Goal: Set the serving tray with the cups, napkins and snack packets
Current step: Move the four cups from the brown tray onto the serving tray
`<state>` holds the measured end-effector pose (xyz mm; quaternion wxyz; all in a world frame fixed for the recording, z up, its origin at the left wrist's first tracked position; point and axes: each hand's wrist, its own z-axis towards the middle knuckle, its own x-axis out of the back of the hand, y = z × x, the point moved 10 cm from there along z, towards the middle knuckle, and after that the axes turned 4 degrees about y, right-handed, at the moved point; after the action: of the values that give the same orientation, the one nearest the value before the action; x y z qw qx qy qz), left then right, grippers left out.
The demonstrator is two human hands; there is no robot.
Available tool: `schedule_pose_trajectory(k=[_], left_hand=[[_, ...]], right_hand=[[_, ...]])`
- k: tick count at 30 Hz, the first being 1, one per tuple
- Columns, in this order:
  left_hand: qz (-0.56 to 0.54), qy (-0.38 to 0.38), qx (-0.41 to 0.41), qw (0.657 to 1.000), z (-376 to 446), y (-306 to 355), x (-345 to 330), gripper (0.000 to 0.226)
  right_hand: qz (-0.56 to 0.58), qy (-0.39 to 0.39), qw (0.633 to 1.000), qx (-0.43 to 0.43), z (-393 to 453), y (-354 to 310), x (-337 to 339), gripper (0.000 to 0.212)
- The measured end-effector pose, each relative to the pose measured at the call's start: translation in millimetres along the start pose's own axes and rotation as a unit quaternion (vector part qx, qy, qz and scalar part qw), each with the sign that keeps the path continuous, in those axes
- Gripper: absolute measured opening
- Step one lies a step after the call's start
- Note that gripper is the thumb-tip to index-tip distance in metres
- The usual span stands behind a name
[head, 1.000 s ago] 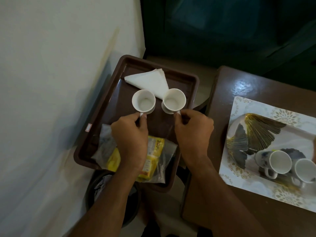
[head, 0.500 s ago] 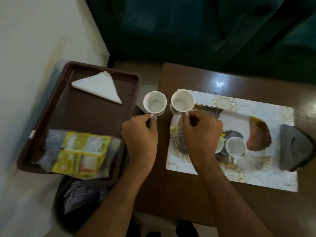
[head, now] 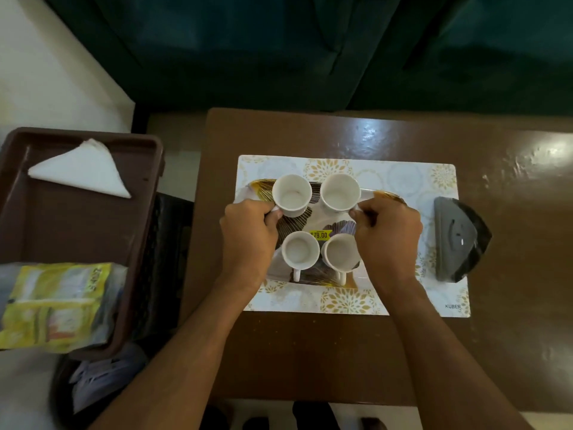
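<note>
My left hand [head: 248, 235] grips the handle of a white cup [head: 291, 195], and my right hand [head: 387, 235] grips the handle of a second white cup [head: 339, 192]. Both cups are over the far half of the patterned serving tray [head: 310, 276]; whether they touch it I cannot tell. Two more white cups [head: 300, 250] [head: 339, 251] stand on the tray's near half, beside a yellow price sticker [head: 320, 234]. On the left, a brown tray [head: 77, 225] holds a folded white napkin [head: 82, 169] and yellow snack packets [head: 55, 305].
The serving tray lies on a floral placemat [head: 403, 178] on a brown table [head: 310, 352]. A dark grey object [head: 457, 240] rests at the placemat's right edge. A dark bin [head: 93, 386] with packets stands on the floor under the brown tray. Dark curtains hang behind.
Both hands carried the two cups from the brown tray rightward over the table to the patterned serving tray, above the two cups standing there.
</note>
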<state>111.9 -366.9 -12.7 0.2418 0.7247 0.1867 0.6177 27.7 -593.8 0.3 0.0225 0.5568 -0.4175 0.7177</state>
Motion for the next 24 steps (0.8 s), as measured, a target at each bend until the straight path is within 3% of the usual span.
schedule_pose_trajectory(k=[7,18,22,24], left_hand=[[0.022,-0.026,-0.03,0.999,8.5,1.7,-17.6,0.016],[0.044,-0.04,-0.004,0.998,13.5,-1.5,-19.9,0.008],[0.077,0.02,-0.021,0.997,12.0,16.0,-3.1,0.032],[0.092,0.032,-0.038,0.995,10.8,30.3,-2.7,0.045]], right_hand=[[-0.019,-0.059,0.998,0.01,9.7,25.5,-17.7,0.016],[-0.05,-0.103,0.993,0.006,14.5,27.5,-25.0,0.007],[-0.078,-0.1,0.992,0.021,15.8,18.0,-15.7,0.045],[-0.079,-0.069,0.993,0.056,16.8,1.6,-8.7,0.048]])
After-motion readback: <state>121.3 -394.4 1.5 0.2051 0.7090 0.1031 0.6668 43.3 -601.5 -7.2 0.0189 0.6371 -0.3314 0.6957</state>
